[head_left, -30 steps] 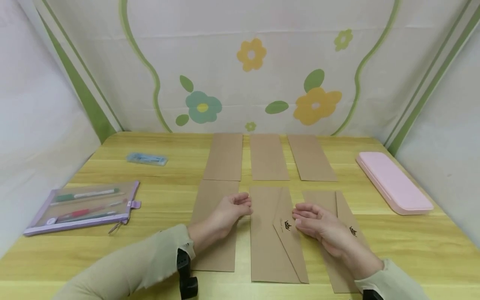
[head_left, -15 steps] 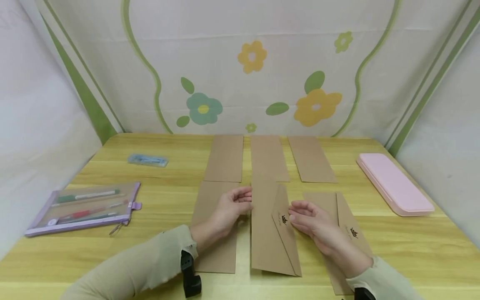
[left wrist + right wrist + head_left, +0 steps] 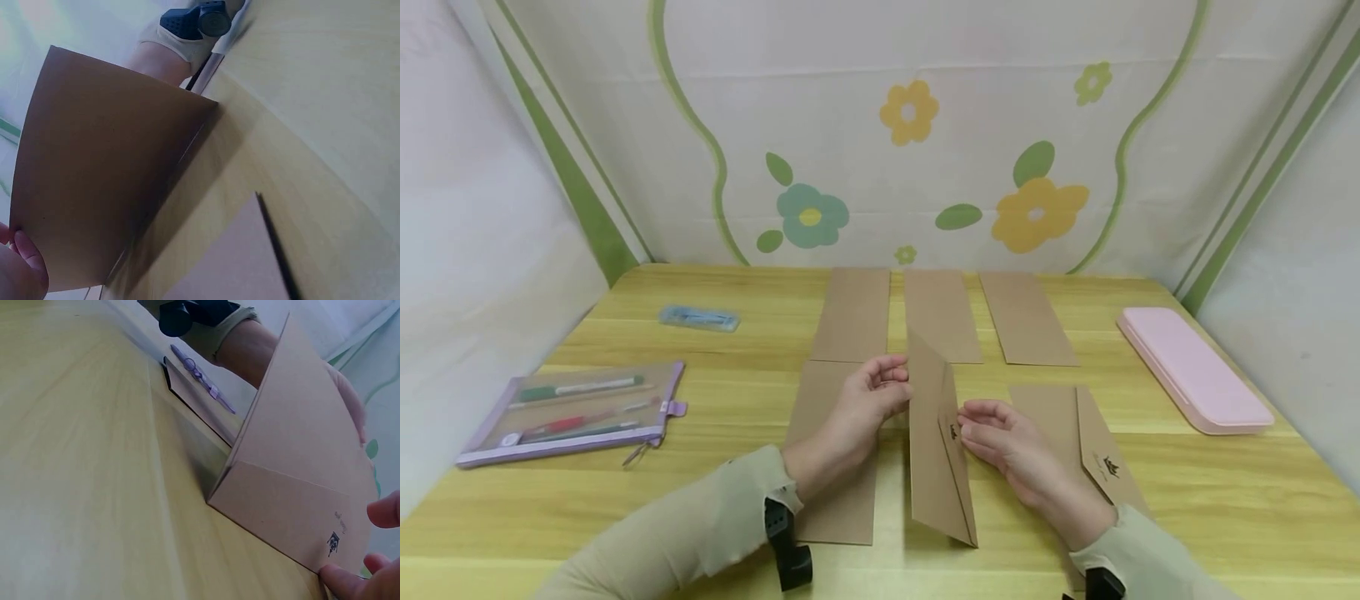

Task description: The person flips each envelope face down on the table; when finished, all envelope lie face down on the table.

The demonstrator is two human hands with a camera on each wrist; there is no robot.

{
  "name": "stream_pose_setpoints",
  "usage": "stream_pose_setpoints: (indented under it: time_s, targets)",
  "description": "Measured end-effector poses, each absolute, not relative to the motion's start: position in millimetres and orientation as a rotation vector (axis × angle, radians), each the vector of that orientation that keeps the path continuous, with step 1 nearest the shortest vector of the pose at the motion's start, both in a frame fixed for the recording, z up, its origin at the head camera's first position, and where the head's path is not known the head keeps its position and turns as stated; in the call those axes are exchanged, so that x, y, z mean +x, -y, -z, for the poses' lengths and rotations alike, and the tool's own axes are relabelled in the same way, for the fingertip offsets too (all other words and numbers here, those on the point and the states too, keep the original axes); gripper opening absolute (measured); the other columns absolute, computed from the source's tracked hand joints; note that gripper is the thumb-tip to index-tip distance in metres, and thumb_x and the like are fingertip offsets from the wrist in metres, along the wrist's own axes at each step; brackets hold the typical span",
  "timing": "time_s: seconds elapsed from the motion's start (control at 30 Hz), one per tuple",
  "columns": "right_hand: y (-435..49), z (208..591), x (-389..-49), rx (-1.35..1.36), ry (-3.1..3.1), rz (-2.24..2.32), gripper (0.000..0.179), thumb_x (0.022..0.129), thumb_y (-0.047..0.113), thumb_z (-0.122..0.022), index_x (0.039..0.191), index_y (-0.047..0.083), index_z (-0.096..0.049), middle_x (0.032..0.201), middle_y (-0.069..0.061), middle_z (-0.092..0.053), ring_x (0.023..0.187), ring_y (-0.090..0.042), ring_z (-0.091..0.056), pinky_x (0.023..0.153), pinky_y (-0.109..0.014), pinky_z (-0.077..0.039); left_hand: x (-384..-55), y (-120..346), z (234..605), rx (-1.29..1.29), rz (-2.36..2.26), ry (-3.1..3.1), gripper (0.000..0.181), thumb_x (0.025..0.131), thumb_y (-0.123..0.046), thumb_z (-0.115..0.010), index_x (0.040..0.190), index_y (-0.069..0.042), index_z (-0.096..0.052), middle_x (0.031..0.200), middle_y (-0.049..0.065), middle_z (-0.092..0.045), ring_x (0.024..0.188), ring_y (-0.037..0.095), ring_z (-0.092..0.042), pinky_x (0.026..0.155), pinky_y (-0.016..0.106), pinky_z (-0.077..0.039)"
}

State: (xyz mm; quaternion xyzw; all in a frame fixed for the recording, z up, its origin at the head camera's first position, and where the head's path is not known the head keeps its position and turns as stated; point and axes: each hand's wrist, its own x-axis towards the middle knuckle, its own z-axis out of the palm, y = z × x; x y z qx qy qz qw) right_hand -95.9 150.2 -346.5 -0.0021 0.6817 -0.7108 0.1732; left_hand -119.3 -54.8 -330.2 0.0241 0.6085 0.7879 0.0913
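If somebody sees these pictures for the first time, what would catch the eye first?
Probably the tilted envelope in the middle of the head view, with the left hand pinching one edge and the right hand by the opposite edge. Next might come the pink case at the table's right side, then the large orange flower on the backdrop behind.

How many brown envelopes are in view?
6: far left envelope, far middle envelope and far right envelope; near left envelope, tilted near middle envelope and near right envelope. Stacked ones might be hidden.
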Motion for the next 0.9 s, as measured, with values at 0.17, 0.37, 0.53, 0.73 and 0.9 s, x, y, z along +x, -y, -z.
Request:
stream_pose_setpoints:
  time_s: [0.17,0.37,0.53,0.73,0.9]
  targets:
    - [-144,348,-97,0.014,-1.893,2.045,0.051,0.086,0.001,-0.053,0.131,-0.013,-0.031,0.134,-0.027,-0.039,0.117,-0.018,-0.049,0.093,-0.023,-0.045,-119,53,327,0.057,-2.36,-1.801,0.045,0.08,0.006,-0.055,0.125,0.003,-0.048,0.098,0.005,-0.049,0.085,0.013,-0.05,0.075,0.024,-0.048]
    - [-136,348,-98,0.028,-1.872,2.071,0.046,0.089,0.0,-0.048,0.13,-0.013,-0.033,0.133,-0.026,-0.041,0.115,-0.016,-0.049,0.093,-0.023,-0.045,-121,49,322,0.076,-2.383,-1.774,0.047,0.08,0.005,-0.056,0.127,0.0,-0.048,0.098,0.003,-0.049,0.084,0.012,-0.05,0.076,0.024,-0.047]
    - [-129,349,-99,0.023,-1.876,2.074,0.044,0.089,0.0,-0.048,0.129,-0.013,-0.035,0.132,-0.025,-0.042,0.115,-0.016,-0.049,0.093,-0.025,-0.046,-121,44,318,0.112,-2.406,-1.758,0.049,0.081,0.005,-0.055,0.128,0.003,-0.046,0.095,0.003,-0.048,0.08,0.009,-0.051,0.073,0.023,-0.047]
    - [-124,351,-101,0.023,-1.856,2.084,0.045,0.087,0.0,-0.049,0.128,-0.013,-0.035,0.13,-0.024,-0.044,0.113,-0.017,-0.05,0.095,-0.03,-0.045,-121,38,313,0.132,-2.414,-1.766,0.049,0.08,0.007,-0.054,0.128,0.004,-0.045,0.094,0.004,-0.047,0.079,0.009,-0.051,0.071,0.023,-0.048]
    - [-124,346,-101,0.016,-1.838,2.108,0.043,0.088,0.002,-0.05,0.127,-0.013,-0.036,0.125,-0.021,-0.047,0.107,-0.017,-0.054,0.092,-0.032,-0.047,-123,32,312,0.15,-2.402,-1.786,0.048,0.081,0.007,-0.053,0.128,0.003,-0.045,0.095,0.003,-0.045,0.082,0.01,-0.05,0.072,0.022,-0.048]
